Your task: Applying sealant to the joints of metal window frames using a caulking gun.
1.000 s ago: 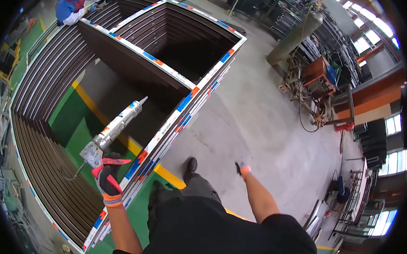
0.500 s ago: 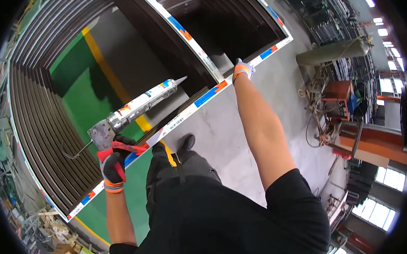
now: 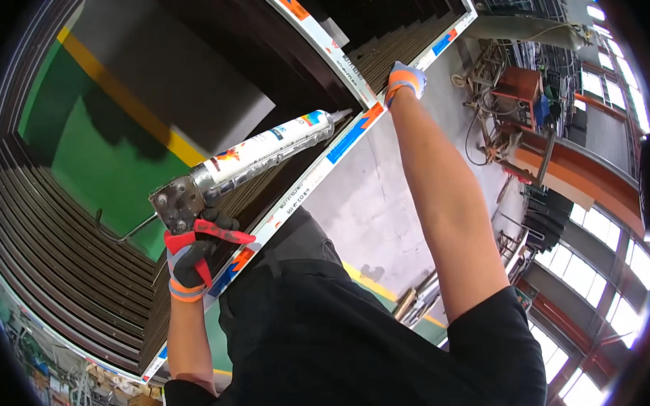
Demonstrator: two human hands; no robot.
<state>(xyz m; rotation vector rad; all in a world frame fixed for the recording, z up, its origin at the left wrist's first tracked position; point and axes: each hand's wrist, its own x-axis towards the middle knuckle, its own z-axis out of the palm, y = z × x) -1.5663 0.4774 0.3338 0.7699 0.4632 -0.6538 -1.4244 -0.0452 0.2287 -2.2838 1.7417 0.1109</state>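
My left hand (image 3: 188, 265), in a grey and black glove with an orange cuff, is closed round the red handle and trigger of a caulking gun (image 3: 176, 202). A white printed sealant cartridge (image 3: 264, 144) sits in the gun's barrel. Its pale nozzle (image 3: 341, 116) points into the inner corner where the crossbar (image 3: 333, 50) meets the near rail of a window frame (image 3: 302, 186); whether it touches cannot be told. Just right of that corner, my gloved right hand (image 3: 405, 82) grips the near rail, its fingertips hidden.
More dark brown frames (image 3: 66, 265) lie stacked beneath the top one, which carries white film with blue and orange marks. Through the opening shows green floor (image 3: 99, 169) with a yellow stripe. A red machine (image 3: 521, 85) and a gas cylinder (image 3: 528, 33) stand at the right.
My body and view have shifted closer to the frame. The gun's nozzle has come nearer the crossbar corner, with my left hand still holding the gun. My right hand stays on the rail.
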